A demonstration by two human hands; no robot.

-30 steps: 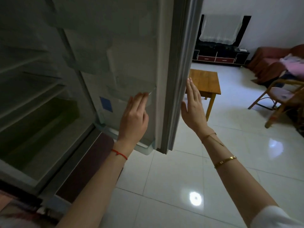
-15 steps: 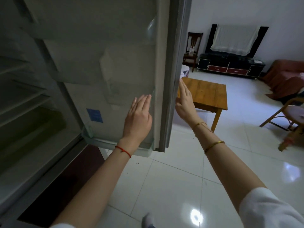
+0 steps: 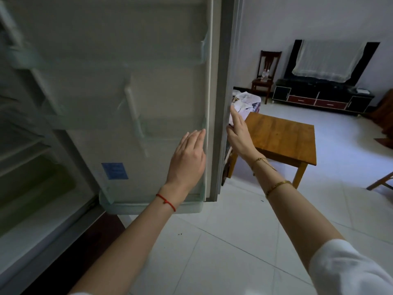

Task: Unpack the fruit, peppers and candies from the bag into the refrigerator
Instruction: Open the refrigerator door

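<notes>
The refrigerator door (image 3: 148, 103) stands open in front of me, its inner side with clear door shelves facing me. My left hand (image 3: 188, 156) lies flat against the inner side near the door's free edge, fingers straight and holding nothing. My right hand (image 3: 239, 133) is flat on the outer side of that edge, fingers straight, also holding nothing. The refrigerator's interior (image 3: 32, 167) shows at the left with bare shelves and a greenish drawer. A white plastic bag (image 3: 247, 102) sits on the far end of the wooden table, partly hidden behind the door.
A low wooden table (image 3: 280, 137) stands right of the door on the white tiled floor (image 3: 234, 241). Behind it are a dark wooden chair (image 3: 266, 71) with bottles on its seat and a black TV cabinet (image 3: 323, 97) with a cloth-covered screen. A chair leg (image 3: 380, 182) shows at the right edge.
The door has swung further open with both hands flat on either side of its edge. My view has shifted, so more of the room, the chair and the bag show.
</notes>
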